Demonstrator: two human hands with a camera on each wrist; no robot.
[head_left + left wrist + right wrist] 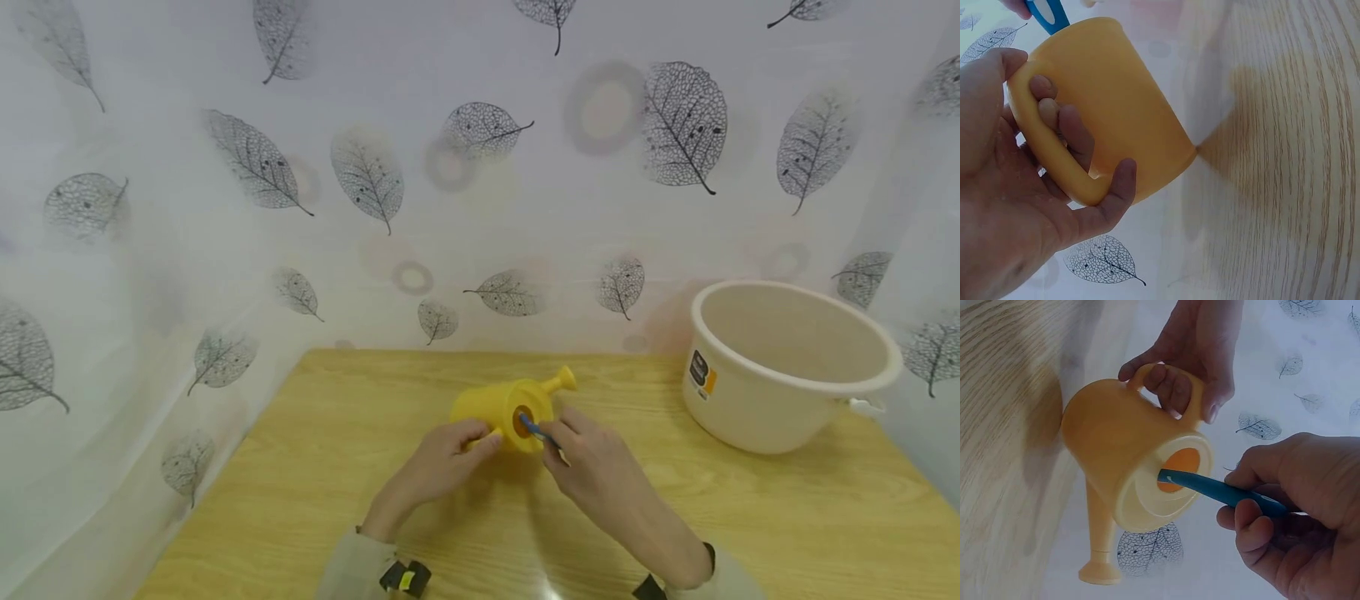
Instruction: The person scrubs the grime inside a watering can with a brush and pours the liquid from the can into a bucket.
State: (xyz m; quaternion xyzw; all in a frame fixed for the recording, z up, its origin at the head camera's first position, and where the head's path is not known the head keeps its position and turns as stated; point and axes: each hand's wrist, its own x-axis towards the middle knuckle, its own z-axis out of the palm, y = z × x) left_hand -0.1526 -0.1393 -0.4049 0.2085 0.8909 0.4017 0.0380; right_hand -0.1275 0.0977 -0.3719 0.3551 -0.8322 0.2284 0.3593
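A yellow watering can (483,403) is tilted onto its side above the wooden table, its top opening facing toward the right hand. My left hand (435,467) grips the can's loop handle, with fingers curled through it in the left wrist view. The base edge of the can (1110,94) appears to touch the tabletop. Between thumb and fingers my right hand (603,479) holds a slim blue handle (1210,487). The far end of that handle reaches into the round opening, so the tool's head is hidden inside. The can's spout (1099,537) points away to the right.
A large cream bucket (750,400) with a label stands at the table's right side. Behind the wooden table (337,467) hangs a white sheet (390,83) printed with dark leaves, which also covers the left and right sides.
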